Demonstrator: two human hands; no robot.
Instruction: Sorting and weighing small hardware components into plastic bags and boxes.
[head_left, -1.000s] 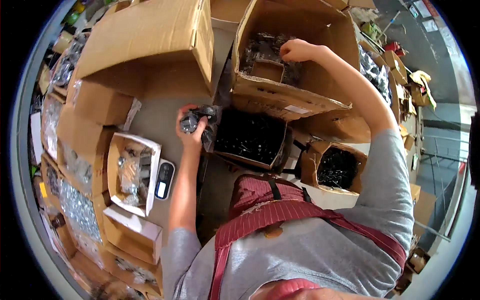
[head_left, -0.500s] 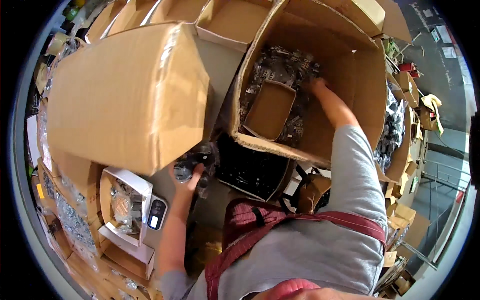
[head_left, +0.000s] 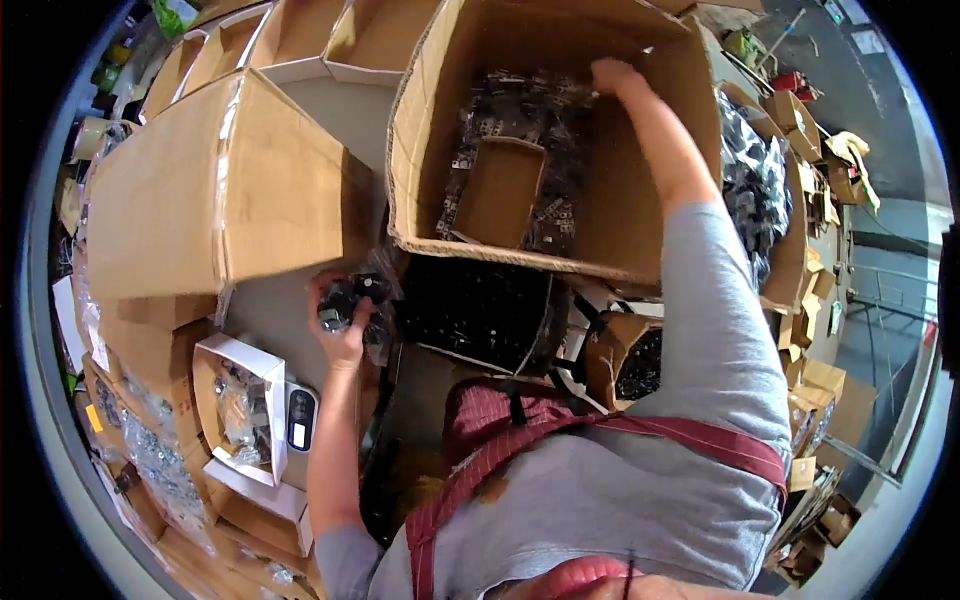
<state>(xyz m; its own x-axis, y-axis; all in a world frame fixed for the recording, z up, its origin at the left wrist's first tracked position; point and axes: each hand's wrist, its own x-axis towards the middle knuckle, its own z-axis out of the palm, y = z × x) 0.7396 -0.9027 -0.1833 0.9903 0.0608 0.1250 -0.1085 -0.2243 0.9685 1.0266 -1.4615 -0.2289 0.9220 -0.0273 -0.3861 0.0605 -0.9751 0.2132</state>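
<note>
My left hand point(head_left: 342, 335) is closed round a clear plastic bag of dark parts point(head_left: 372, 312), beside the near side of a big open cardboard box point(head_left: 520, 262). Inside that box lie many small metal and black parts point(head_left: 520, 105), with a small cardboard tray point(head_left: 502, 190) among them. My right arm reaches over the box to its far side. There my right hand point(head_left: 615, 78) is curled, at the edge of the parts; what its fingers hold, if anything, is hidden.
A tall cardboard box point(head_left: 285, 185) stands at the left. Near it are a white-edged box with bagged parts point(head_left: 278, 405) and a small device with a display point(head_left: 301, 418). A black-filled container point(head_left: 475, 310) sits below the big box. Black bagged parts point(head_left: 752, 190) lie at the right.
My right hand has moved farther toward the box's far side, away from the middle of the parts. The whole view has shifted, and my left hand still grips the bag.
</note>
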